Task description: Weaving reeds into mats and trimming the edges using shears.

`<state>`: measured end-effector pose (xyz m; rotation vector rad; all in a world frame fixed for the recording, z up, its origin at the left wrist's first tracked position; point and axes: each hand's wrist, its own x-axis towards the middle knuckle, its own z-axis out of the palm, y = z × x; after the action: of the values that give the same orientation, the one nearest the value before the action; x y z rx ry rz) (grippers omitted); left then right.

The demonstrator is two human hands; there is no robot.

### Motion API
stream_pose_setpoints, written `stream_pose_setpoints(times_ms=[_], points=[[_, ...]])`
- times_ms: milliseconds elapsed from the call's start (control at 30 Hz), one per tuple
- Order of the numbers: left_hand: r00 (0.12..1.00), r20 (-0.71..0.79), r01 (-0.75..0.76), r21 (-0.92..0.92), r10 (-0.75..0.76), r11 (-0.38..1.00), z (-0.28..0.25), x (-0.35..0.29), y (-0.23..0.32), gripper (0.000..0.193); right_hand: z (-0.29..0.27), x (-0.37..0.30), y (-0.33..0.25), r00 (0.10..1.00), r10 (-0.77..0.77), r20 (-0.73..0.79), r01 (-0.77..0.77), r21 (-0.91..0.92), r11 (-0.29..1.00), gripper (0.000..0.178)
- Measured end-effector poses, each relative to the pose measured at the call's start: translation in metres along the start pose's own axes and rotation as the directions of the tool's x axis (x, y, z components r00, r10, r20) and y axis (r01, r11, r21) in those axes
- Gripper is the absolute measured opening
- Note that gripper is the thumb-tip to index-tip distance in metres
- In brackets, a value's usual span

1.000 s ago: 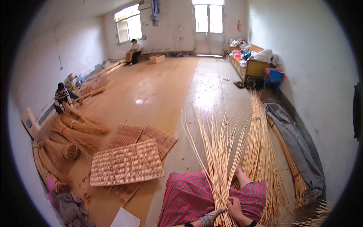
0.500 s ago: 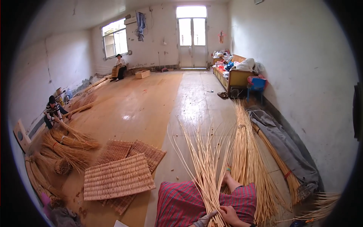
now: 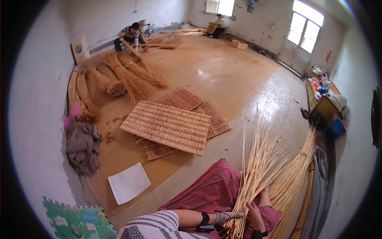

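Note:
A loose sheaf of pale wicker rods [image 3: 254, 175] stands tilted across my lap, its thin tips fanned out away from me. My left hand [image 3: 227, 217], in a grey glove, grips the rods low down near their thick ends. Bare and close beside it, my right hand [image 3: 254, 217] closes on the right side of the same sheaf. A red striped cloth [image 3: 207, 189] covers my legs under the rods. To the right of the sheaf lies a larger bundle of wicker rods [image 3: 296, 171] on the floor.
Woven wicker panels [image 3: 167, 125] lie stacked on the floor, with a white sheet [image 3: 129, 183] nearer me. Darker bundles [image 3: 123, 75] rest at the far left beside a working person [image 3: 131, 38]. Another person [image 3: 217, 27] sits farther back. A cluttered bench [image 3: 324, 97] stands right.
The view has swung left and tilted, bringing my left forearm, the white sheet and a green foam mat into sight. Both hands stay at the lower end of the wicker rods.

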<state>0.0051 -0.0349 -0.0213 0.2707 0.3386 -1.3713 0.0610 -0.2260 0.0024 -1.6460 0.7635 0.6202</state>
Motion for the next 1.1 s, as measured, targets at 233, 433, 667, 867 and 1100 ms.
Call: stream_pose_setpoints(times_ms=[233,433,667,867,1100], points=[[0.883,-0.070,-0.402,0.399,0.465,0.824,0.014,-0.007,-0.002,0.060,0.053,0.009,-0.035,0.973,-0.135,0.185,0.113,0.127,0.985,0.046],[0.697,0.123,-0.619,0.601,0.706,0.506,0.024,-0.010,0.001,0.059,0.053,-0.011,-0.060,0.965,-0.205,0.162,0.200,0.045,0.979,0.044],[0.505,0.052,-0.401,0.898,0.861,0.181,0.045,-0.005,0.002,0.097,0.040,-0.002,-0.072,0.854,-0.512,0.092,0.502,0.107,0.858,0.063],[0.300,0.357,-0.717,0.696,0.884,-0.038,0.101,-0.030,0.003,0.104,0.036,-0.094,-0.134,0.737,-0.675,0.028,0.646,0.265,0.716,0.069],[0.065,0.559,-0.542,0.716,0.827,-0.441,0.159,-0.049,0.013,0.112,0.044,-0.205,-0.211,0.523,-0.843,0.123,0.852,-0.048,0.522,0.091]])
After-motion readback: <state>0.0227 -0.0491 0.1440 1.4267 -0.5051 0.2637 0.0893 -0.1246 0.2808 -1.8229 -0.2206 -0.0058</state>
